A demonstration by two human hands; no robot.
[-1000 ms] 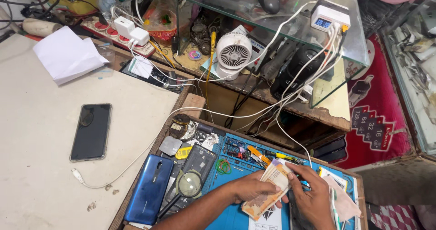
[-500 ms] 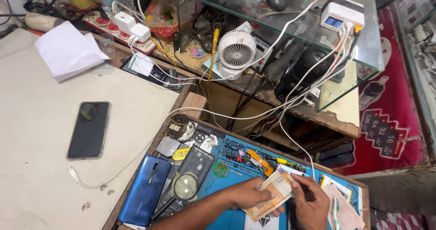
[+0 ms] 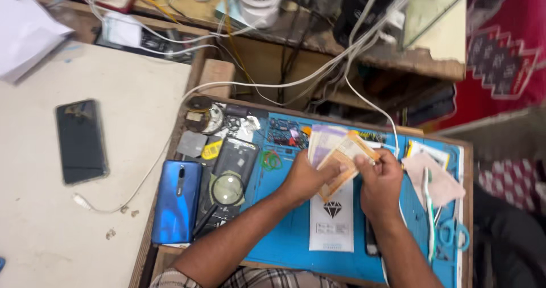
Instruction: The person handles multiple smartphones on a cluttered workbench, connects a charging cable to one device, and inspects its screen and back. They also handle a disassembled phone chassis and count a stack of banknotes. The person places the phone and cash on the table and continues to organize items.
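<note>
Both hands, left hand [image 3: 304,177] and right hand [image 3: 380,180], grip fanned banknotes [image 3: 335,151] between them.

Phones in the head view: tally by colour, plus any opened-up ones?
Black phone, screen up on the pale table: 1
Blue phone, back up on the blue mat: 1
Dark opened phone, under the magnifying glass: 1
Total: 3
</note>
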